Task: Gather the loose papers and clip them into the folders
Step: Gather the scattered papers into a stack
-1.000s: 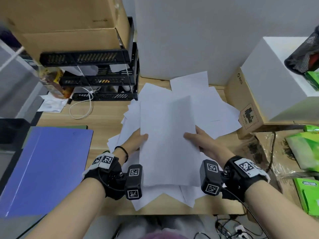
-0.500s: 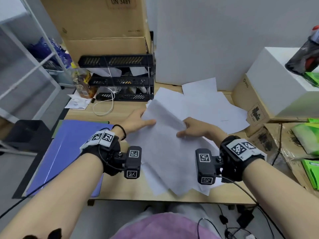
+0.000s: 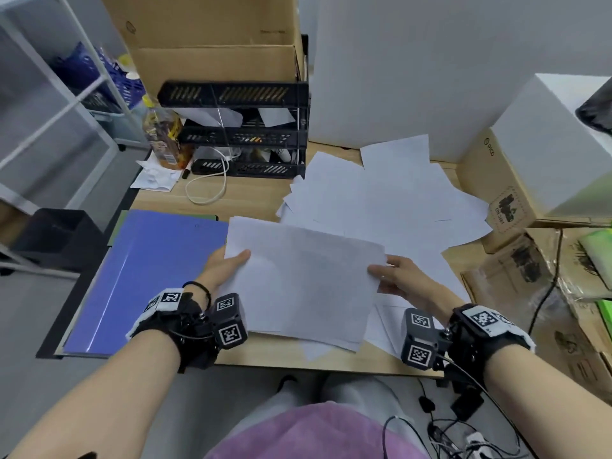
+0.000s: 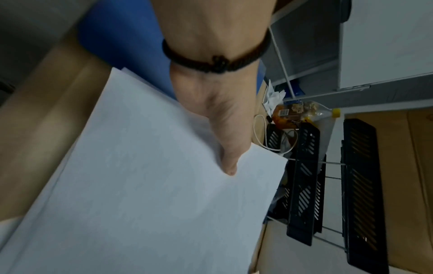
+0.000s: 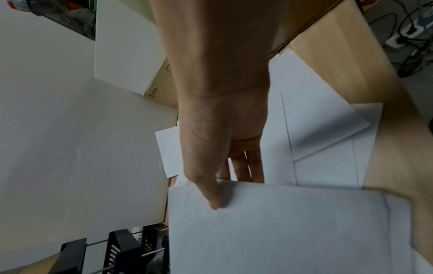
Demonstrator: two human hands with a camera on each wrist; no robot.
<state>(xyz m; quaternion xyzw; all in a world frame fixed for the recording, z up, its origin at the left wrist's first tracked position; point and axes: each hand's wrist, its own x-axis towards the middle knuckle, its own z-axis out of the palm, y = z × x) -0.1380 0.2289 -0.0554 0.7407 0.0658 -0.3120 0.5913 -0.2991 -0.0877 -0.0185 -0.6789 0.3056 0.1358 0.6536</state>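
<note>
A small stack of white papers [image 3: 304, 279] is held above the desk's near edge, turned so its long side runs left to right. My left hand [image 3: 228, 260] pinches its left edge, thumb on top [image 4: 228, 166]. Gripping the right edge is my right hand [image 3: 390, 273], thumb on top and fingers beneath [image 5: 243, 170]. A closed blue folder [image 3: 145, 276] lies flat on the desk, just left of the stack. More loose white sheets [image 3: 390, 200] lie spread over the desk behind the stack and to its right.
A black three-tier letter tray [image 3: 238, 134] stands at the back, with a cardboard box [image 3: 212, 34] on it. Beside the tray sit a bottle [image 3: 162, 137], a white cable [image 3: 208, 187] and crumpled tissue [image 3: 152, 177]. Cardboard boxes [image 3: 503, 193] crowd the right side.
Both hands have lifted the stack off the spread sheets, turned it from upright to sideways, and carried it left toward the blue folder. The head view has shifted left.
</note>
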